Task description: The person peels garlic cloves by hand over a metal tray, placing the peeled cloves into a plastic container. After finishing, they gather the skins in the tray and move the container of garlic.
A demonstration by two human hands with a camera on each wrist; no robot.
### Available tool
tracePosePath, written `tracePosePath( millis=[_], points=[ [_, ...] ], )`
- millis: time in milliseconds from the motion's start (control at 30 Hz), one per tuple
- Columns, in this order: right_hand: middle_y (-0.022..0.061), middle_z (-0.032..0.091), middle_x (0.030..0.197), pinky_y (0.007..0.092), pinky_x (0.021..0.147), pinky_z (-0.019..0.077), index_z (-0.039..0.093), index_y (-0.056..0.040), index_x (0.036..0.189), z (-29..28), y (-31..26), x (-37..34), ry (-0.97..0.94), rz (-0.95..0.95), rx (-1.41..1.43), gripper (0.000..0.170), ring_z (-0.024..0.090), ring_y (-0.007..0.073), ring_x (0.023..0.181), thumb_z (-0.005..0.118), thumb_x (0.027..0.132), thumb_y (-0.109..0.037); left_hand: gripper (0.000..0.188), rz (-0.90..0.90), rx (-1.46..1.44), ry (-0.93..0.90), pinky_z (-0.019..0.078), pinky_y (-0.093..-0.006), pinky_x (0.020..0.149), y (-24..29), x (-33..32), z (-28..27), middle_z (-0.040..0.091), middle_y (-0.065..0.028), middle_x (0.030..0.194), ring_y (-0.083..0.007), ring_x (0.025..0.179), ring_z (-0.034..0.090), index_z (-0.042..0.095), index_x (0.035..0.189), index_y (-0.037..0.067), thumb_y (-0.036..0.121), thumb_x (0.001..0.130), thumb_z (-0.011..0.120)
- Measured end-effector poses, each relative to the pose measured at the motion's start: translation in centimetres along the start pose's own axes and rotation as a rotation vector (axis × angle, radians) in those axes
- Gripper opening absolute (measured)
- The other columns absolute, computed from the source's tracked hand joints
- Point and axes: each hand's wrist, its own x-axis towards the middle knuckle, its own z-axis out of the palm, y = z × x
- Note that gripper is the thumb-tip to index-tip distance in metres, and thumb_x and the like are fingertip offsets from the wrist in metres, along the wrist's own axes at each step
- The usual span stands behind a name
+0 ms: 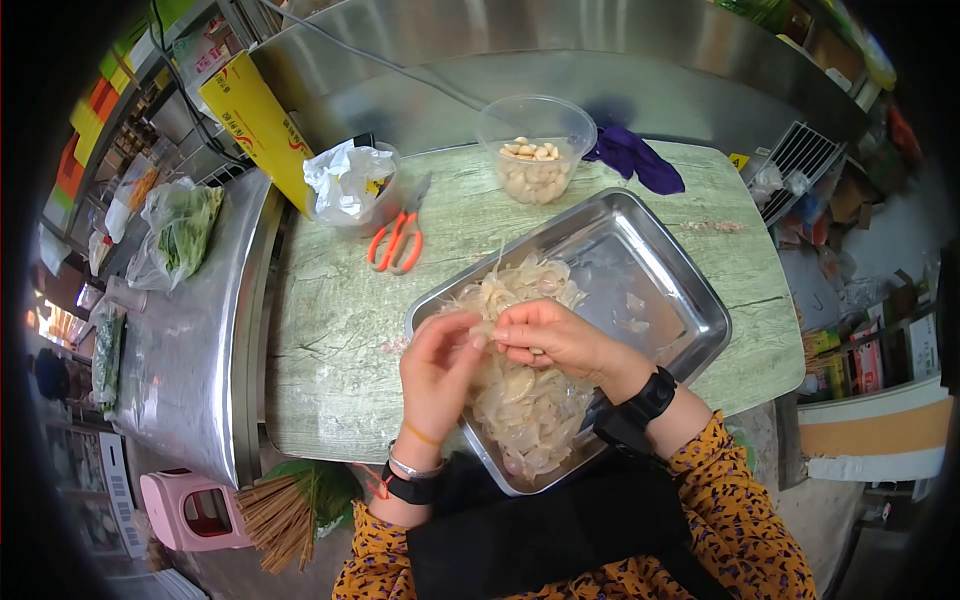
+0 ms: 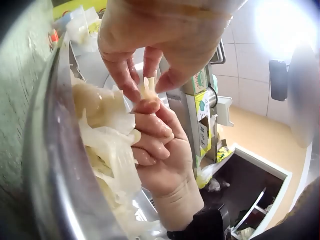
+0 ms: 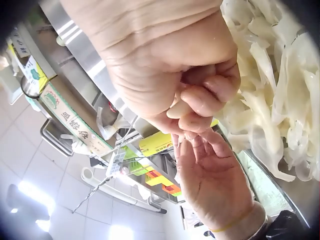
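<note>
Beyond the fingers [image 1: 517,336] to the left, orange-handled scissors [image 1: 397,250] lie on the green bench [image 1: 330,350], just beside a tub [image 1: 346,224] of crumpled white wrapping [image 1: 335,178]; a yellow box [image 1: 255,120] leans farther off. Beyond the fingers to the right lies a purple cloth [image 1: 645,165]. Well left of them, bagged greens [image 1: 187,232] rest on a steel bench [image 1: 190,345].

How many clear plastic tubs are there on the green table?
2. The first tub, holding peeled garlic cloves, stands behind the steel tray; the second tub, holding crumpled white wrapping, stands left of the orange-handled scissors. No others show.
</note>
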Motion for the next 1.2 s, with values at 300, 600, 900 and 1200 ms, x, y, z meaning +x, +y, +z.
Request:
tracePosePath(
  millis=[300, 600, 900, 1200],
  points=[
    [-0.0025, 0.059, 0.073, 0.0227, 0.066, 0.0437, 0.062, -0.0012, 0.086, 0.9, 0.5, 0.0, 0.217, -0.366, -0.569, 0.017, 0.052, 0.0045, 0.072, 0.061, 0.087, -0.018, 0.013, -0.083, 0.001, 0.020, 0.0522, -0.0233, 0.073, -1.2, -0.2, -0.5, 0.060, -0.0043, 0.095, -0.0103, 0.081, 0.061, 0.063, 0.102, -0.001, 0.000, 0.089, 0.061],
    [-0.0029, 0.059, 0.078, 0.0198, 0.065, 0.0430, 0.062, -0.0003, 0.085, 1.0, 0.0, -0.3, 0.221, -0.425, -0.420, 0.008, 0.053, 0.0041, 0.072, 0.060, 0.084, -0.008, 0.015, -0.034, 0.178, -0.085, 0.0518, -0.0226, 0.065, -1.2, -0.5, -0.1, 0.064, -0.0034, 0.081, -0.0106, 0.071, 0.061, 0.064, 0.103, 0.000, 0.011, 0.095, 0.058],
    [0.0077, 0.062, 0.067, 0.0282, 0.063, 0.0477, 0.063, -0.0034, 0.087, 1.0, 0.1, 0.0, 0.443, -0.405, -0.836, 0.015, 0.061, 0.0173, 0.064, 0.066, 0.080, -0.017, 0.024, -0.340, -0.570, 0.056, 0.0396, -0.0193, 0.056, -0.6, 0.4, -1.3, 0.056, -0.0007, 0.084, -0.0067, 0.066, 0.048, 0.061, 0.104, 0.002, 0.024, 0.099, 0.051],
    [0.0012, 0.053, 0.061, 0.0237, 0.047, 0.0365, 0.062, -0.0039, 0.098, -0.8, 0.6, 0.5, 0.431, -0.346, -0.382, 0.024, 0.052, 0.0094, 0.055, 0.059, 0.092, -0.027, 0.021, -0.114, -0.177, 0.009, 0.0416, -0.0191, 0.058, 0.1, 0.9, -0.7, 0.056, 0.0002, 0.084, -0.0058, 0.068, 0.050, 0.059, 0.114, 0.001, 0.011, 0.096, 0.055]
  ],
)
